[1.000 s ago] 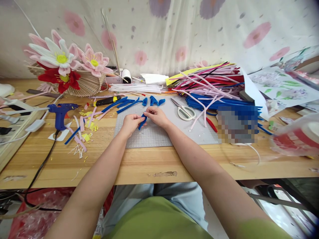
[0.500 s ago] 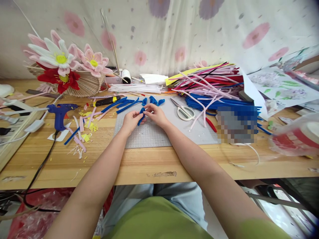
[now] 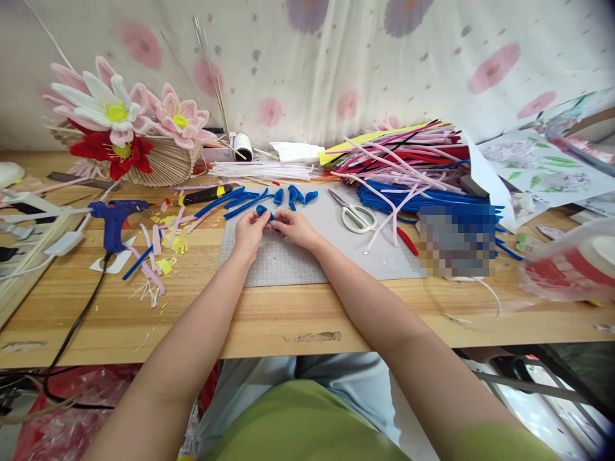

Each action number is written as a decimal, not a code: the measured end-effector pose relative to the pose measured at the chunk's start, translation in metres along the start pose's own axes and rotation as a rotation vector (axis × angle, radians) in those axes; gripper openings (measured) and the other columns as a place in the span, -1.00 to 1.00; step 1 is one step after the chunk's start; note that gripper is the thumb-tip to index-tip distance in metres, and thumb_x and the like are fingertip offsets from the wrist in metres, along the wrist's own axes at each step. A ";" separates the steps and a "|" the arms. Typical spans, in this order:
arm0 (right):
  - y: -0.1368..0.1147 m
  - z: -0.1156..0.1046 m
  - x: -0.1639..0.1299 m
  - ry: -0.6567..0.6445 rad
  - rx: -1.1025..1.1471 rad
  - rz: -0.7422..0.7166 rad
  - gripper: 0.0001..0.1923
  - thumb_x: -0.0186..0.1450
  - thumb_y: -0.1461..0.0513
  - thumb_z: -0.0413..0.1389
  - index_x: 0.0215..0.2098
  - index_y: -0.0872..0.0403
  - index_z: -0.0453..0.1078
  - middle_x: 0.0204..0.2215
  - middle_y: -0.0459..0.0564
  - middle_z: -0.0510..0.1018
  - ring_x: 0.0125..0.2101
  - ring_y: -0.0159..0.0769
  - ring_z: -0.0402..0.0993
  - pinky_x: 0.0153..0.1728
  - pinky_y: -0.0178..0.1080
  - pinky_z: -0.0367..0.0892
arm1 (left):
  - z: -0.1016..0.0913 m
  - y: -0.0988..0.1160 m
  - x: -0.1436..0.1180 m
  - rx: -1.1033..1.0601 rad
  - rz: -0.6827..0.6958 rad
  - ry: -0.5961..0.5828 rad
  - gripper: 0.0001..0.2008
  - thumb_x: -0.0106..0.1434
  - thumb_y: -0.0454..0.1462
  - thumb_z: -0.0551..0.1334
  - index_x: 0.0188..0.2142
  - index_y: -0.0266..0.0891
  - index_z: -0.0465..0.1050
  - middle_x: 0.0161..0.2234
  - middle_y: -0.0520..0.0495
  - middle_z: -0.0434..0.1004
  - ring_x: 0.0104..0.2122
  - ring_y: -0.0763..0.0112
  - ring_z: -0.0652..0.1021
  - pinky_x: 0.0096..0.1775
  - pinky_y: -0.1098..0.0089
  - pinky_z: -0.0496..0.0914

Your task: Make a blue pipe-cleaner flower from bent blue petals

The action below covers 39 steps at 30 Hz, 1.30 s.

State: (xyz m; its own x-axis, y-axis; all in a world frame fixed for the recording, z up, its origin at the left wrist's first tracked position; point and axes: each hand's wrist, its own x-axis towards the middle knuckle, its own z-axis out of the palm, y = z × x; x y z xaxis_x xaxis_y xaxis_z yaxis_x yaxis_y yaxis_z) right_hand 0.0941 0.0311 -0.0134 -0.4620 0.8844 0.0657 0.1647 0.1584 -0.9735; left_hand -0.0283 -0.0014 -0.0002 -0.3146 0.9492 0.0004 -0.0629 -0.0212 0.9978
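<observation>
A wooden table (image 3: 288, 320) carries a grey cutting mat (image 3: 298, 262), with white-handled scissors (image 3: 355, 216) lying on it. Above the mat, the left hand (image 3: 250, 232) and right hand (image 3: 295, 227) meet, and the fingers of both pinch a bent blue pipe cleaner (image 3: 263, 210).

Blue pipe-cleaner piece (image 3: 262, 210); grey grid mat (image 3: 307, 256); blue glue gun (image 3: 114, 221); white-handled scissors (image 3: 355, 214); pink, white & red flowers (image 3: 120, 125); light wood counter (image 3: 288, 314); curtain (image 3: 336, 64) w/ pink blooms.
</observation>
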 end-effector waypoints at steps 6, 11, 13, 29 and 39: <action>-0.005 -0.013 -0.005 0.025 -0.210 0.023 -0.77 0.13 0.11 0.06 -0.51 0.12 0.28 -0.65 -0.16 0.30 -0.59 -0.47 0.18 -0.52 -0.35 0.09 | -0.026 -0.009 0.013 0.305 0.119 -0.065 -0.82 0.01 -0.16 0.27 -0.45 -0.24 0.42 -0.54 0.02 0.46 -0.54 0.47 0.46 -0.42 0.46 0.34; -0.005 -0.020 -0.007 0.101 -0.354 -0.004 -0.77 0.11 0.11 0.06 -0.53 0.13 0.29 -0.63 -0.15 0.29 -0.53 -0.44 0.18 -0.47 -0.33 0.05 | -0.039 -0.002 0.013 0.610 0.184 -0.173 -0.77 0.12 -0.11 0.16 -0.46 -0.23 0.44 -0.56 -0.02 0.46 -0.61 0.45 0.38 -0.47 0.44 0.26; -0.006 -0.023 -0.007 0.094 -0.343 -0.019 -0.77 0.12 0.11 0.04 -0.54 0.13 0.28 -0.64 -0.16 0.27 -0.53 -0.44 0.16 -0.46 -0.33 0.04 | -0.040 0.003 0.010 0.721 0.271 -0.230 -0.77 0.15 -0.12 0.13 -0.42 -0.21 0.44 -0.51 -0.03 0.47 -0.57 0.45 0.37 -0.45 0.45 0.24; -0.007 -0.040 -0.009 -0.042 -0.150 -0.009 -0.77 0.05 0.10 0.01 -0.60 0.11 0.20 -0.68 -0.22 0.11 -0.59 -0.50 -0.01 -0.52 -0.34 -0.04 | -0.022 0.006 -0.006 0.931 0.567 -0.450 -0.84 0.20 -0.29 0.05 -0.52 -0.19 0.21 -0.47 -0.03 0.32 -0.40 0.36 0.35 -0.32 0.38 0.20; -0.008 -0.038 -0.009 -0.020 -0.229 -0.040 -0.78 0.06 0.12 0.00 -0.60 0.11 0.19 -0.67 -0.21 0.15 -0.58 -0.49 0.03 -0.49 -0.33 -0.01 | -0.021 0.004 -0.007 0.754 0.389 -0.340 -0.85 0.11 -0.26 0.15 -0.57 -0.19 0.27 -0.58 0.03 0.30 -0.52 0.42 0.34 -0.43 0.42 0.19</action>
State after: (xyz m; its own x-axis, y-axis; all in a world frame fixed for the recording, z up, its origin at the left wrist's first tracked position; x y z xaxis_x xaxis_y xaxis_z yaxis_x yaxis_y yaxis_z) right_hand 0.1296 0.0385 0.0017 -0.4892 0.8668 0.0962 0.3386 0.2905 -0.8950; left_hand -0.0459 -0.0142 0.0022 0.1197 0.9618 0.2462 0.6622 -0.2621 0.7020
